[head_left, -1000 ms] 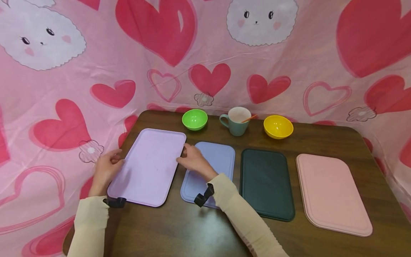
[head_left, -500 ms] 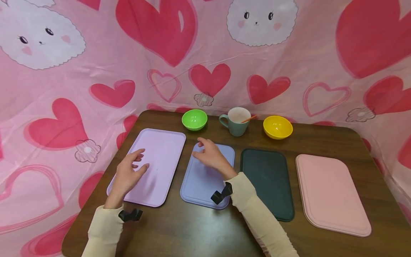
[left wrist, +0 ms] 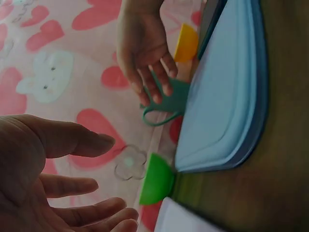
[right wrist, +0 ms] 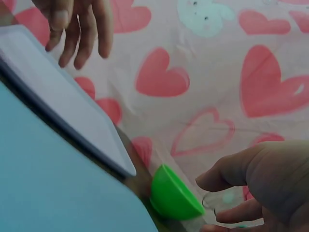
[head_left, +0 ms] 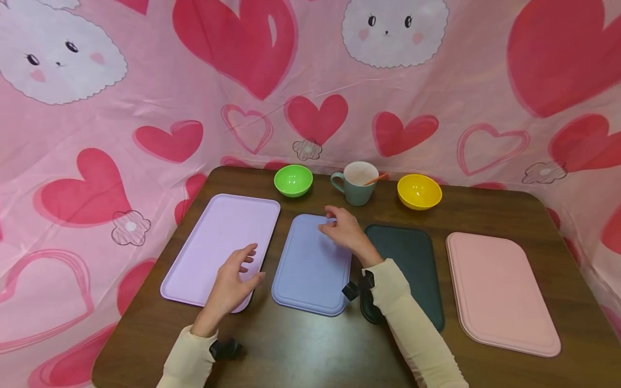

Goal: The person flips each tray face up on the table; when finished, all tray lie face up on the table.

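Note:
My left hand (head_left: 229,285) hovers over the right front part of the lilac tray (head_left: 213,242), fingers loosely spread and holding nothing. Over the upper right corner of the blue tray (head_left: 310,269) is my right hand (head_left: 344,229), its thumb and fingers apart with nothing between them. In the left wrist view the thumb and fingers of the left hand (left wrist: 72,169) stand apart, beside the blue tray. The right wrist view has the right hand (right wrist: 270,183) near the green bowl (right wrist: 174,195). A dark green tray (head_left: 402,269) lies partly hidden under the right forearm.
A pink tray (head_left: 502,291) lies at the right of the wooden table (head_left: 301,355). Along the back stand a green bowl, a teal mug (head_left: 358,188) with an orange stick (head_left: 376,179) in it, and a yellow bowl (head_left: 419,192). A heart-patterned cloth (head_left: 315,70) hangs behind.
Both hands have left the lilac tray's sides and moved right. The left now hovers over that tray's right front, the right over the blue tray. The trays have stayed put.

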A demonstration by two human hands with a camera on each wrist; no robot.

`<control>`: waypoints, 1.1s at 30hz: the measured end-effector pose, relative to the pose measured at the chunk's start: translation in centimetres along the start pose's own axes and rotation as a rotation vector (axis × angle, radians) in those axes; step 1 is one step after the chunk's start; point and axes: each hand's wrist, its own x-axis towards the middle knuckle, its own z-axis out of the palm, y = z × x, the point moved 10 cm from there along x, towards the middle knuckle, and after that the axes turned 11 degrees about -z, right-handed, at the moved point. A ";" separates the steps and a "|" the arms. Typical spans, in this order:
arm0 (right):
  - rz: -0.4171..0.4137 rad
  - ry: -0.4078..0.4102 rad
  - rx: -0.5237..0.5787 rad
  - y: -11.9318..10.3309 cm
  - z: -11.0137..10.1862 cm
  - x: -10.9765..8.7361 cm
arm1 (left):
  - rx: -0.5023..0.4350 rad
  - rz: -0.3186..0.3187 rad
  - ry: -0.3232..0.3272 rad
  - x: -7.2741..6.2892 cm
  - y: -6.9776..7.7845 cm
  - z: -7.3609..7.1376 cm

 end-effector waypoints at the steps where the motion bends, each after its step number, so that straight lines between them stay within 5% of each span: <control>1: 0.001 0.008 -0.008 0.4 -0.3 0.0 | -0.002 0.005 -0.008 -0.2 0.1 0.4; 15: -0.010 0.004 -0.129 4.7 -2.5 0.3 | 0.030 -0.069 -0.101 -2.2 -0.2 4.8; 24: -0.052 -0.027 -0.255 5.6 -1.9 0.6 | 0.073 -0.095 -0.102 -2.8 -0.8 6.0; 33: 0.007 -0.114 -0.250 6.2 -1.1 0.4 | 0.118 -0.134 -0.105 -3.3 -1.4 6.8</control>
